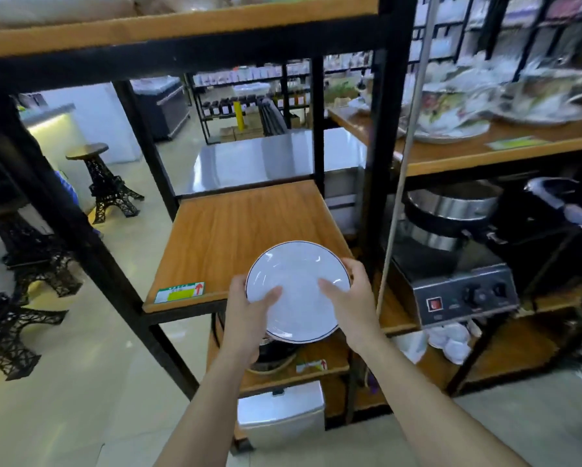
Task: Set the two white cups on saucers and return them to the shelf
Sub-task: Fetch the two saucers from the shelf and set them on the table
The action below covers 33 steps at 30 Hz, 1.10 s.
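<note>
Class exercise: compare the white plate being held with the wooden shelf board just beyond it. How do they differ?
The white plate is round, glossy and dark-rimmed; the wooden shelf board is rectangular and brown-grained. The plate is held by both hands; the board is fixed in a black frame. Neither has anything on it.

Glossy white saucer [298, 291]; wood-grain shelf [235, 227].
</note>
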### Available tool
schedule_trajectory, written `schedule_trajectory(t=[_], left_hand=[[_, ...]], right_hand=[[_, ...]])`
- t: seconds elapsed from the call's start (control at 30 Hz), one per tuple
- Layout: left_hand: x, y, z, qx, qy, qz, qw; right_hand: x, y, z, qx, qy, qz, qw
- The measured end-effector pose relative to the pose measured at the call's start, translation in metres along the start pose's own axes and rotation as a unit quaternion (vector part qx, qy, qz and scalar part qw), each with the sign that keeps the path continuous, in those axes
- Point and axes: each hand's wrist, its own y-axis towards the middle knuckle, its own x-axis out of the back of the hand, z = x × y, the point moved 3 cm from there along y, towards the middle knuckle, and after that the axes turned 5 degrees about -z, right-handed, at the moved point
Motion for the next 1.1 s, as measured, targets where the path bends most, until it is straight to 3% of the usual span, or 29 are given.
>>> schedule_trajectory(t=[0.3, 0.37, 0.5, 0.8, 0.93, 1.1], left_hand=[[-0.09, -0.125, -0.011, 0.001, 0.0, 0.214, 0.977], [-0.133, -0.199, -0.021, -0.002, 0.026, 0.315, 0.949], [-0.163, -0.246, -0.015, 0.023, -0.007, 0.355, 0.934], [-0.292, -0.471, -0.005, 0.05, 0.007, 0.545, 0.837], [-0.341, -0.574, 0.01, 0.103, 0.024, 0.601, 0.792], [-0.38, -0.674, 0.028, 0.119, 0.044, 0.638, 0.76]], right_hand=[[0.154, -0.118, 0.02, 0.014, -0.004, -0.227, 0.974], [0.231, -0.183, 0.028, 0.021, -0.001, -0.336, 0.942], [0.277, -0.222, 0.032, 0.018, -0.014, -0.361, 0.932], [0.48, -0.383, 0.031, -0.013, -0.019, -0.564, 0.826], [0.566, -0.45, 0.027, -0.028, -0.043, -0.604, 0.796], [0.65, -0.522, 0.012, -0.074, -0.094, -0.643, 0.757]])
